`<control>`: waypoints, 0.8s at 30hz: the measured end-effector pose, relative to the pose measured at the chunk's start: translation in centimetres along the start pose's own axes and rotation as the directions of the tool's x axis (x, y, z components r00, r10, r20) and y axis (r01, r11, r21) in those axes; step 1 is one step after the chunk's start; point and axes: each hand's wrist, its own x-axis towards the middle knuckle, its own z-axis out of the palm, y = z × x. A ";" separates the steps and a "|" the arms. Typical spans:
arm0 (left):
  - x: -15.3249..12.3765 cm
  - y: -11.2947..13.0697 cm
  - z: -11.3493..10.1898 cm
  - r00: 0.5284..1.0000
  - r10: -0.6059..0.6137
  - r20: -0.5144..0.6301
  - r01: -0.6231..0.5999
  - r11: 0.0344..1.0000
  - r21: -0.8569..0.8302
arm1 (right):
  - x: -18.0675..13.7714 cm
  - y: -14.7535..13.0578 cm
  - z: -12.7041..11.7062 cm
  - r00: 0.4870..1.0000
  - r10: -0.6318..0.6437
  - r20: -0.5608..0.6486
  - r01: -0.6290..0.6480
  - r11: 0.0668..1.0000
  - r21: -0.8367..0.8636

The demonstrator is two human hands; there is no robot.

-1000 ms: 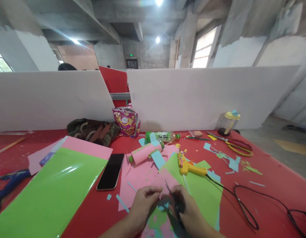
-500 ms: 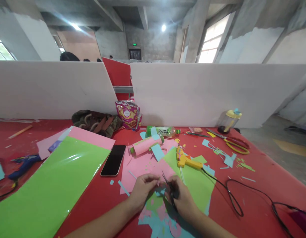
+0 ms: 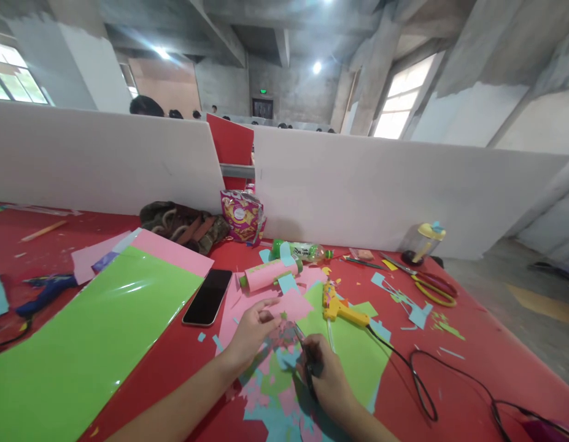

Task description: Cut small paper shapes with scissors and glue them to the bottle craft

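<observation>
In my right hand (image 3: 328, 371) are small black-handled scissors (image 3: 307, 362), their blades pointing up and left over the paper scraps. My left hand (image 3: 256, 328) hovers to the left of the blades with its fingers apart, and I see nothing held in it. A blurred patch of pink and grey bits (image 3: 286, 333) lies between the two hands. Beneath them is a heap of blue, pink and green paper scraps (image 3: 266, 402). A pink paper sheet (image 3: 291, 304) lies just beyond my left fingertips.
A yellow glue gun (image 3: 346, 313) rests on green paper (image 3: 358, 353), its black cord trailing right. Left are a phone (image 3: 207, 297) and a glossy green sheet (image 3: 127, 325). Behind sit a pink paper roll (image 3: 268, 274), a green bottle (image 3: 300, 250) and larger scissors (image 3: 422, 279).
My left hand has gone from a pinch near the scissors to spread fingers, slightly farther left. The scissors have shifted a little left and down, and the camera view has tilted.
</observation>
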 end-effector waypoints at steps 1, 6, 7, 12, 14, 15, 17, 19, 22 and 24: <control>0.0 0.1 0.0 1.000 0.008 0.017 -0.009 1.000 0.021 | 0.0 0.0 0.0 1.000 0.003 -0.002 -0.003 1.000 -0.001; 0.3 1.2 0.6 1.000 0.016 -0.021 -0.015 0.997 0.071 | 0.0 -0.1 0.0 1.000 -0.003 -0.002 0.003 1.000 -0.013; 0.4 1.5 0.7 0.999 0.030 -0.015 -0.029 0.997 0.073 | 0.0 0.0 0.0 1.000 -0.005 -0.001 0.005 1.000 -0.019; 0.8 2.8 1.2 0.996 0.087 -0.019 -0.084 0.991 0.104 | 0.2 0.2 0.0 0.998 -0.004 -0.058 0.004 1.000 0.001; 1.0 3.0 1.3 0.994 0.107 -0.032 -0.102 0.986 0.133 | 0.3 -0.1 0.1 0.992 0.008 -0.129 -0.005 1.000 0.020; 1.1 3.1 1.3 0.993 0.117 -0.033 -0.111 0.983 0.148 | 0.5 -0.4 0.1 0.987 0.013 -0.162 -0.008 0.999 0.033; 1.3 3.1 1.4 0.991 0.134 -0.020 -0.128 0.975 0.180 | 0.9 -1.3 0.0 0.957 0.035 -0.289 -0.009 0.996 0.089; 1.3 3.0 1.5 0.990 0.137 0.015 -0.137 0.966 0.219 | 1.4 -2.2 -0.3 0.930 0.059 -0.362 0.000 0.987 0.162; 1.1 2.7 1.7 0.988 0.116 0.105 -0.142 0.947 0.289 | 2.4 -3.4 -1.0 0.888 0.115 -0.446 0.019 0.959 0.284; 0.8 2.5 1.7 0.983 0.091 0.162 -0.142 0.929 0.341 | 2.8 -3.8 -1.3 0.858 0.181 -0.480 -0.004 0.938 0.346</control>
